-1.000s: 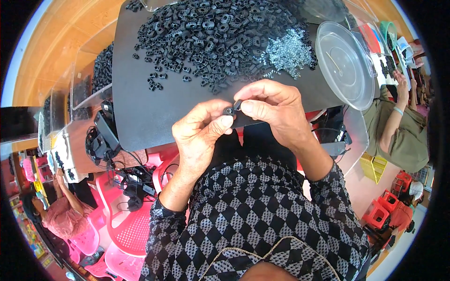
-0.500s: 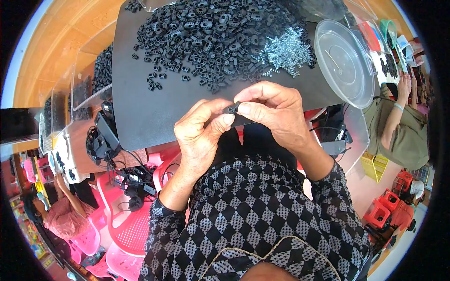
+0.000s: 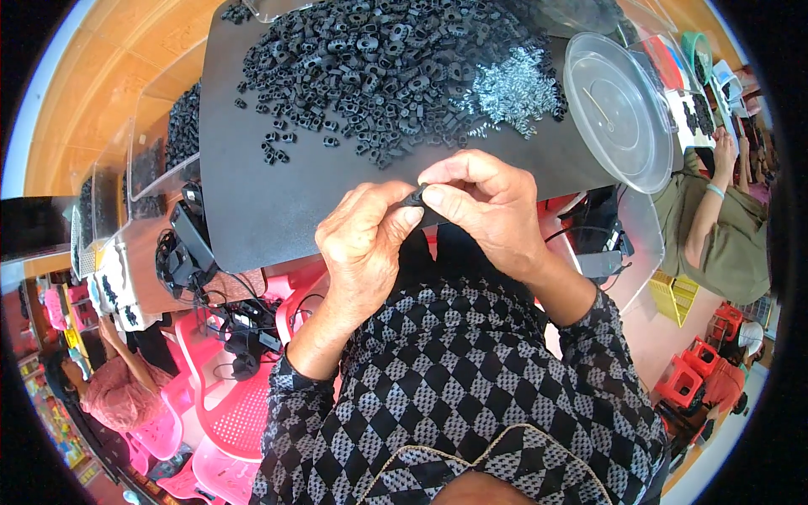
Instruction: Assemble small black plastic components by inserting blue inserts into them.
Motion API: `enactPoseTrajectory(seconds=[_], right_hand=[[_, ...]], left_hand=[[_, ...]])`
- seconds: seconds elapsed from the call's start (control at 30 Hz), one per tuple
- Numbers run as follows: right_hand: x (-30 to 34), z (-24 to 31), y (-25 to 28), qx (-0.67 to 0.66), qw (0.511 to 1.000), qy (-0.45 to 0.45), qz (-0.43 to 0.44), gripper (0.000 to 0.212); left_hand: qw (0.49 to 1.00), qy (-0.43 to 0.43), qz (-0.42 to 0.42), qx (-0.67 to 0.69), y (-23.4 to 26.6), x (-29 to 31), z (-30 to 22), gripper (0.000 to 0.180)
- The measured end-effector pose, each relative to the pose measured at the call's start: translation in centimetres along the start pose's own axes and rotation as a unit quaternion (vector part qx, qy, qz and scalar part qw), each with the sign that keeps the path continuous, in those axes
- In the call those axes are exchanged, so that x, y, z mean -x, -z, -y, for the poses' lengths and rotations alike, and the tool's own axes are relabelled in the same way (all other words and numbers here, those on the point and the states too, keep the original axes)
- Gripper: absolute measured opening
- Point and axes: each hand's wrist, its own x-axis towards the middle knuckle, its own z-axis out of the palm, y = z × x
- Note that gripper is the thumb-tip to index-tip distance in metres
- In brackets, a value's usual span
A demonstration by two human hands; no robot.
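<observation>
Just above the near edge of the dark table [image 3: 261, 198], both hands meet at a small black plastic cord lock [image 3: 412, 199]. My left hand [image 3: 360, 244] pinches it between thumb and fingers from the left. From the right, the thumb and forefinger of my right hand [image 3: 498, 210] press on its other end. The fingertips cover most of the piece, so its inner parts are hidden. Beyond the hands lies a large heap of similar black plastic pieces [image 3: 362, 71]. A pile of small silvery springs [image 3: 515, 91] rests against the heap's right side.
A round clear plastic lid [image 3: 621, 126] lies at the table's right edge, with a thin pale stick on it. Clear bins of black parts [image 3: 183, 126] stand at left. Pink chairs [image 3: 244, 412] and black devices with cables [image 3: 194, 236] are below left. Co-workers sit on both sides.
The black cord lock has turned in my fingers and shows less of its face. My right fingertips have closed further over it, and both hands have shifted slightly.
</observation>
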Motion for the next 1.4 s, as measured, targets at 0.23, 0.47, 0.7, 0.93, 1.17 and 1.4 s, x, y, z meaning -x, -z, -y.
enactPoseTrajectory(seconds=[0.23,0.47,0.7,0.93,1.17,1.4], right_hand=[[0.5,-1.2,-0.3,0.079,0.991,0.106,-0.009,0.012],[0.9,-0.8,0.2,0.132,0.98,0.144,0.025,0.013],[0.5,-0.1,1.1,-0.027,0.997,0.015,0.073,0.011],[0.9,-0.5,0.7,-0.027,0.998,0.036,0.033,0.006],[1.2,0.2,0.8,0.109,0.991,0.057,0.051,0.012],[0.5,0.0,0.9,0.295,0.921,0.246,0.069,0.009]], left_hand=[[0.992,0.073,0.006,0.107,-0.3,0.3,0.0,0.017],[0.998,-0.053,0.008,-0.014,0.2,0.1,-0.1,0.022],[0.996,-0.085,0.017,-0.025,0.2,0.0,-0.2,0.019],[0.997,-0.071,0.041,0.001,0.5,0.2,-0.1,0.02],[0.994,-0.096,0.045,-0.033,0.5,0.4,0.0,0.02],[0.995,-0.07,0.068,-0.038,0.4,0.7,-0.3,0.019]])
